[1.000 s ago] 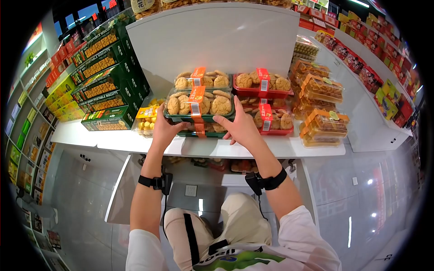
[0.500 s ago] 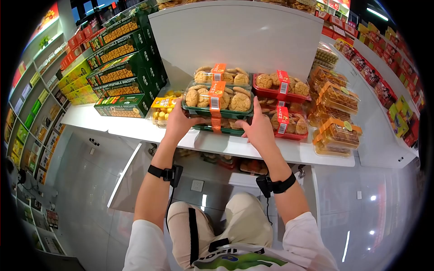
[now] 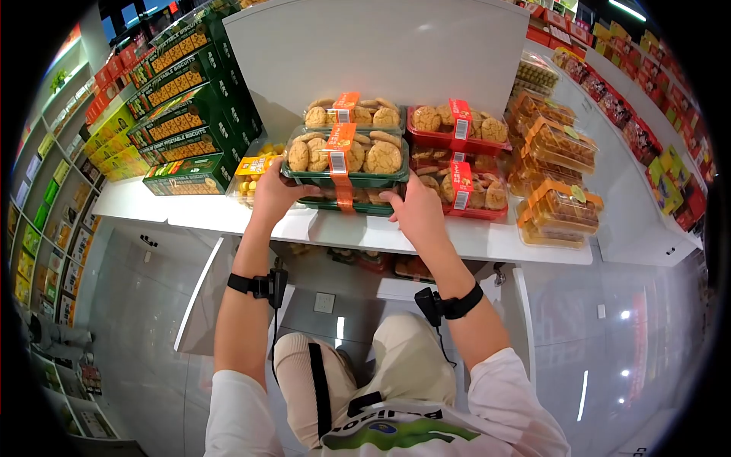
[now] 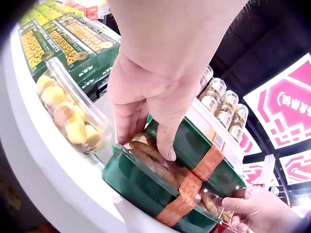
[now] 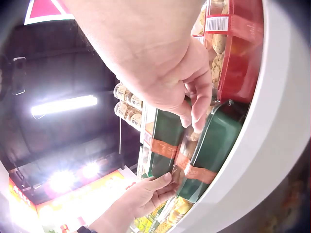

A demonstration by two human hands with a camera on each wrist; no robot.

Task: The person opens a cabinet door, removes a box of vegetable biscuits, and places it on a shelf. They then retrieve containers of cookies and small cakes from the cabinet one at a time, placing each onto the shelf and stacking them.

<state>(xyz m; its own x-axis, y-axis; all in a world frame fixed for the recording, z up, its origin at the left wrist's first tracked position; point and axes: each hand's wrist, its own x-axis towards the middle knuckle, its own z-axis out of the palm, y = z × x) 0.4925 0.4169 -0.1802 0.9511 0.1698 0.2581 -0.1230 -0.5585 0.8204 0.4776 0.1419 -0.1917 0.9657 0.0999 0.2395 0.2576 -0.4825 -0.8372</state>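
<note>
A green-bottomed clear pack of cookies (image 3: 346, 156), wrapped with an orange paper band, sits over a second green cookie pack (image 3: 365, 204) on the white shelf. My left hand (image 3: 276, 190) grips the upper pack at its left end, thumb along the lower front. At the opposite end my right hand (image 3: 419, 207) holds the same pack, its thumb near the bottom edge. In the left wrist view, a gap with cookies showing lies between the upper green tray (image 4: 177, 143) and the lower green tray (image 4: 131, 177). Some of my fingers are hidden behind the packs.
Red cookie packs (image 3: 476, 194) stand close on the right, with clear orange-banded boxes (image 3: 560, 213) beyond. To the left are a small yellow-filled pack (image 3: 247, 183) and stacked green biscuit boxes (image 3: 186, 175). A white panel (image 3: 373, 53) rises behind; open cabinet doors (image 3: 205, 293) hang below.
The head view has swung right and back, shifting everything in it. Both hands keep their hold on the upper green cookie pack, which stays above the lower one.
</note>
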